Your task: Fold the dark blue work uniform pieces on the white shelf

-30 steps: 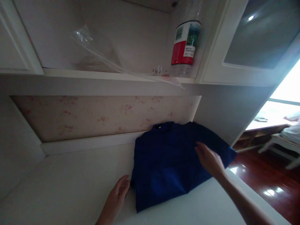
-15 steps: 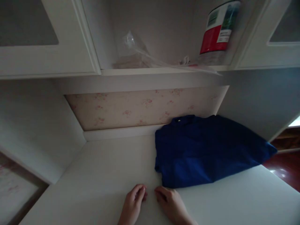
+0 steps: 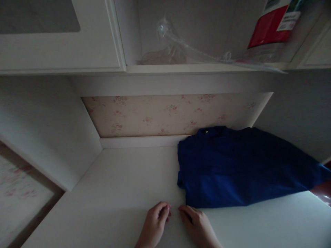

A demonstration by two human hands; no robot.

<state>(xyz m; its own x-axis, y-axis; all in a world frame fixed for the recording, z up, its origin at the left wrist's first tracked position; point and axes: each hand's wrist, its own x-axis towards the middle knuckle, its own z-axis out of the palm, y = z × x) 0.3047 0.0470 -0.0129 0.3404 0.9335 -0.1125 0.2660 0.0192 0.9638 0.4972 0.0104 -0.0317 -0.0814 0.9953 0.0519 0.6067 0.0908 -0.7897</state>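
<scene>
Both hands, left hand (image 3: 154, 224) and right hand (image 3: 197, 227), have barely shifted from half a second ago, each grip loosely curled and empty on the white bench (image 3: 124, 182) just before the near-left corner of the folded blue shirt (image 3: 240, 168), open bench lying leftward.

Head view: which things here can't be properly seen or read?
- Bottle on the shelf: top cut off by the upper edge, label print too small to read.
- Blue shirt: right end cut off by the frame edge; dim light hides its folds.
- Left hand and right hand: curled on the white desk, wrists cut off below.
</scene>
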